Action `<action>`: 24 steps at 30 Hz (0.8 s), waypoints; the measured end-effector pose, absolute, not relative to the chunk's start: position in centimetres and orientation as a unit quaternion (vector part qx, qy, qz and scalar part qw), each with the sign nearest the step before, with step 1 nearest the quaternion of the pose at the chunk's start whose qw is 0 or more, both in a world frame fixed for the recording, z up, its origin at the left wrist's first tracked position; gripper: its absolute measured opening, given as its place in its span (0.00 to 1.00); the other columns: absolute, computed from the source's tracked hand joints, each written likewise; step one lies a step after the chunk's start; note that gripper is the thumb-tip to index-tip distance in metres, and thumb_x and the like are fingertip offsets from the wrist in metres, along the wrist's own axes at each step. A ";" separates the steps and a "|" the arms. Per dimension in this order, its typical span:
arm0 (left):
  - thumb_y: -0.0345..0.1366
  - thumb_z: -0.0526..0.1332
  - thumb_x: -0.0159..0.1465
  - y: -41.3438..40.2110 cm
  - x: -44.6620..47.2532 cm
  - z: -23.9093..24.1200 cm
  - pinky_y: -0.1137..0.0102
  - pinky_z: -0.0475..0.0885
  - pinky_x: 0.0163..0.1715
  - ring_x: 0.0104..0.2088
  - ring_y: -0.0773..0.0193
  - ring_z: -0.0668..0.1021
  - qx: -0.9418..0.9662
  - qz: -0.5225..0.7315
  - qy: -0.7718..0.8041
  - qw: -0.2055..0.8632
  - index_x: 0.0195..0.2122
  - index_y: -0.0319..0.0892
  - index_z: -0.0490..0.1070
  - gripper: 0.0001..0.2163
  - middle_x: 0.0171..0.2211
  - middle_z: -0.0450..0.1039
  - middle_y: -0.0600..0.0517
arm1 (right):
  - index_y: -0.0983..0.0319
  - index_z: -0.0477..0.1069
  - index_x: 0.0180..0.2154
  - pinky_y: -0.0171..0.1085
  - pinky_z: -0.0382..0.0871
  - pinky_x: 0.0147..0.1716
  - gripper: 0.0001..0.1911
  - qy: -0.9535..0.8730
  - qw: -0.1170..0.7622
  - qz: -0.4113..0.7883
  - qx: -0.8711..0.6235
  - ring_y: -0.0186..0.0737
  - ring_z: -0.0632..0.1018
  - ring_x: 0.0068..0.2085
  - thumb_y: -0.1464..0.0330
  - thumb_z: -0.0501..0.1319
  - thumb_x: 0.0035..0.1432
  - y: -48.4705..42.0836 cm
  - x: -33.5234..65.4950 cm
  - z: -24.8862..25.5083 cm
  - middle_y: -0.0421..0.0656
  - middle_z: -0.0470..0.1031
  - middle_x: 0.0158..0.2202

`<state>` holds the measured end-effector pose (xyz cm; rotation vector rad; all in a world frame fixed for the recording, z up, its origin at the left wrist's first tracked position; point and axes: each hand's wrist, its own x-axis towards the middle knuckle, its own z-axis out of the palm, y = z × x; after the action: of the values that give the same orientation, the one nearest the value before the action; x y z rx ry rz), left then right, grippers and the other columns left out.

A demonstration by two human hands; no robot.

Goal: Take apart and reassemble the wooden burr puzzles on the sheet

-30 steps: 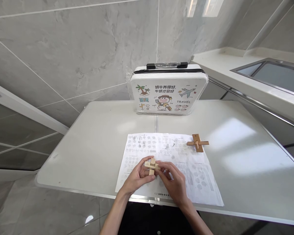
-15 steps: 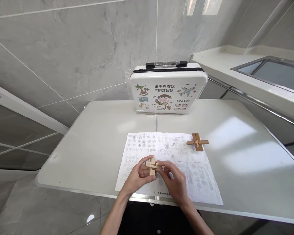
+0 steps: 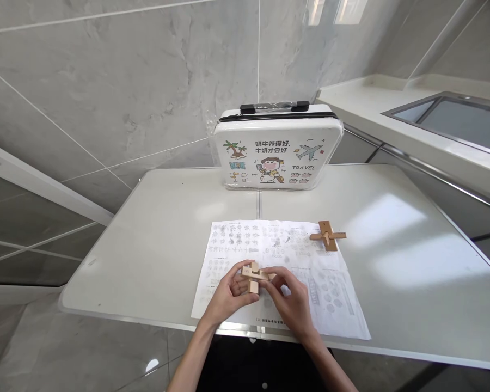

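Pale wooden puzzle blocks (image 3: 253, 276), crossed and interlocked, are held between both hands above a printed sheet (image 3: 224, 267). My left hand (image 3: 228, 291) wraps around their left side, thumb at the lower block and fingers behind. From the right, my right hand (image 3: 288, 296) pinches the end of a horizontal block with thumb and fingertips. Parts of the blocks are hidden by the fingers. At the sheet's upper right corner lies a darker wooden puzzle piece group (image 3: 328, 236), a flat plate crossed by a narrow bar; neither hand touches it.
A white cartoon-printed suitcase (image 3: 277, 155) in clear plastic wrap stands at the back of the pale folding table (image 3: 147, 234). Behind it is a grey tiled wall (image 3: 147, 81). On the right, a white counter (image 3: 359, 98) holds a metal-framed dark panel (image 3: 453, 120).
Both hands keep their grip on the blocks, which have shifted only very slightly. The whole view has moved a few pixels.
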<state>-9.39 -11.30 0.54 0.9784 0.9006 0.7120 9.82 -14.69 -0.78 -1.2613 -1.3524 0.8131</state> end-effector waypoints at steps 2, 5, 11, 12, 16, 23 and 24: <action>0.33 0.79 0.57 -11.3 -9.4 0.5 0.58 0.73 0.59 0.56 0.50 0.81 0.445 0.324 0.409 0.728 0.64 0.50 0.68 0.35 0.55 0.79 0.45 | 0.56 0.77 0.46 0.36 0.65 0.25 0.07 -0.537 0.530 0.393 -0.526 0.36 0.68 0.24 0.62 0.66 0.69 -14.6 10.0 -0.7 0.34 0.66 0.23; 0.32 0.80 0.55 -11.4 -9.4 0.3 0.57 0.72 0.62 0.58 0.49 0.79 0.457 0.322 0.399 0.727 0.63 0.51 0.68 0.37 0.56 0.78 0.46 | 0.57 0.76 0.46 0.36 0.63 0.24 0.09 -0.481 0.526 0.489 -0.504 0.35 0.68 0.23 0.60 0.67 0.69 -14.5 10.4 -0.7 0.35 0.68 0.23; 0.35 0.79 0.56 -11.5 -9.2 0.4 0.54 0.72 0.62 0.57 0.51 0.80 0.486 0.321 0.403 0.706 0.62 0.51 0.67 0.34 0.56 0.76 0.47 | 0.56 0.75 0.45 0.35 0.60 0.22 0.11 -0.399 0.550 0.592 -0.434 0.30 0.66 0.22 0.57 0.67 0.68 -14.3 11.0 -1.1 0.41 0.78 0.38; 0.35 0.79 0.57 -11.5 -9.2 0.4 0.53 0.73 0.62 0.56 0.51 0.81 0.491 0.323 0.404 0.701 0.61 0.51 0.67 0.33 0.56 0.75 0.47 | 0.56 0.75 0.45 0.35 0.60 0.22 0.11 -0.394 0.554 0.592 -0.433 0.30 0.66 0.22 0.57 0.67 0.68 -14.3 11.1 -1.1 0.41 0.77 0.38; 0.37 0.77 0.59 -11.9 -8.8 0.3 0.50 0.73 0.62 0.56 0.51 0.81 0.526 0.345 0.404 0.664 0.61 0.50 0.64 0.32 0.57 0.75 0.44 | 0.57 0.75 0.45 0.36 0.62 0.25 0.13 -0.366 0.570 0.558 -0.479 0.33 0.67 0.24 0.55 0.67 0.68 -14.4 11.2 -0.9 0.41 0.76 0.34; 0.41 0.76 0.61 -12.8 -8.3 0.9 0.42 0.66 0.66 0.66 0.44 0.69 0.701 0.311 0.499 0.403 0.61 0.53 0.66 0.29 0.64 0.66 0.45 | 0.58 0.76 0.46 0.35 0.61 0.24 0.18 -0.382 0.526 0.471 -0.595 0.37 0.66 0.25 0.51 0.66 0.66 -15.9 13.6 -0.7 0.36 0.67 0.23; 0.42 0.75 0.62 -12.7 -8.3 1.0 0.41 0.66 0.66 0.67 0.44 0.67 0.719 0.297 0.510 0.367 0.61 0.53 0.66 0.29 0.65 0.65 0.45 | 0.58 0.76 0.46 0.36 0.60 0.24 0.18 -0.393 0.521 0.456 -0.606 0.38 0.66 0.25 0.51 0.66 0.66 -16.2 14.1 -0.8 0.36 0.66 0.23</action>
<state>-8.31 -12.74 1.00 1.8481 1.3103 0.7635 14.09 -16.22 -0.84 -1.4516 -0.9423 1.0921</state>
